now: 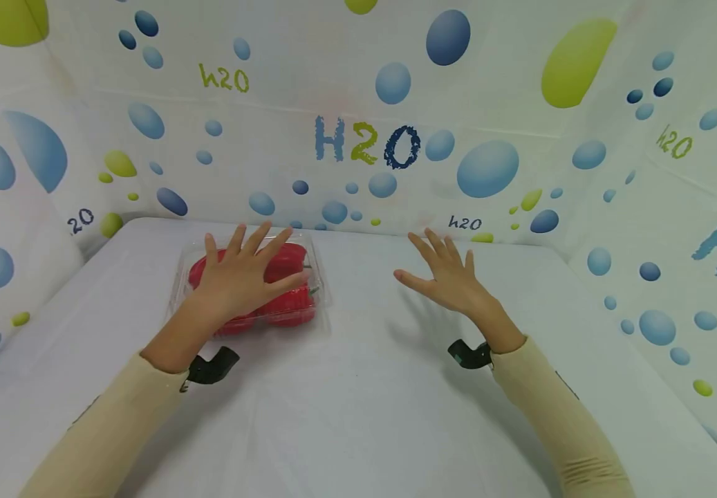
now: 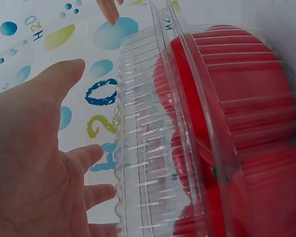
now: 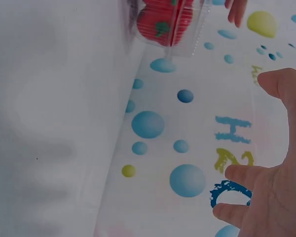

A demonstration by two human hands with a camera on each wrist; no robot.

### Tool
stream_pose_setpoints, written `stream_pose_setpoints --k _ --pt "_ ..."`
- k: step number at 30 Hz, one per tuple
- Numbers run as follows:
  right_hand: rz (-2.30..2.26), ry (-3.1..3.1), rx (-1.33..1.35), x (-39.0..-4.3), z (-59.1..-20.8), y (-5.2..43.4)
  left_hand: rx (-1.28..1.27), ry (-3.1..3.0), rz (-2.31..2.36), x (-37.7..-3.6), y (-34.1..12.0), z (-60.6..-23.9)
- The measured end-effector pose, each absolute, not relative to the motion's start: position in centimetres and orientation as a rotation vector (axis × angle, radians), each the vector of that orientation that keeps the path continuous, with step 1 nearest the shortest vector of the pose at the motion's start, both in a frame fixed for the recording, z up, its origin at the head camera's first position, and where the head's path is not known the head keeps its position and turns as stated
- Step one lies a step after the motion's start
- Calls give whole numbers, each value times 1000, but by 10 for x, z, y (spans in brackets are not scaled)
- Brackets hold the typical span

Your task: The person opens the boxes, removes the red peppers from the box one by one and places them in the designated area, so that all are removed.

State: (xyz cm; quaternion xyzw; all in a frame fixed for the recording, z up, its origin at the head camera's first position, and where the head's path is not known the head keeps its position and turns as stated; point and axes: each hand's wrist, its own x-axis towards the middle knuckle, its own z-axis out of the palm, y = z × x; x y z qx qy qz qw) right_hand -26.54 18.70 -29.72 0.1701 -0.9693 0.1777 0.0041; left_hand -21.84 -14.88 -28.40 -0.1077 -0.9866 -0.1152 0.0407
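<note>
- Head view: left hand (image 1: 243, 277) sits over the clear clamshell box (image 1: 316, 304), covers most of the lid; can't tell if the palm actually touches it.
- Left wrist view: box fills the frame, cut off right and bottom; fingers straight, spread, gripping nothing.
- Right wrist view: only a box corner shows at the top edge, blurred.
- Box: transparent ribbed plastic, lid closed, packed with red peppers (image 1: 290, 308); green stem bit visible. Pepper count unclear.
- Box sits on the white table (image 1: 358, 415), left of centre, near the far edge.
- Right hand (image 1: 448, 277): open, fingers spread, holding nothing, above bare table, well apart from the box.
- Backdrop (image 1: 520, 104): blue/green bubbles, text "H2O" large, "h2o" small, repeated.
</note>
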Motion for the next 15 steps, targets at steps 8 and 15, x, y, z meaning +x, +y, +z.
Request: stream_pose_setpoints --k 8,15 --pt "594 -3028 566 -264 -298 184 -350 -3024 -324 -216 -154 -287" --pt "621 -3018 591 -262 -299 181 -370 -3034 -329 -212 -159 -288"
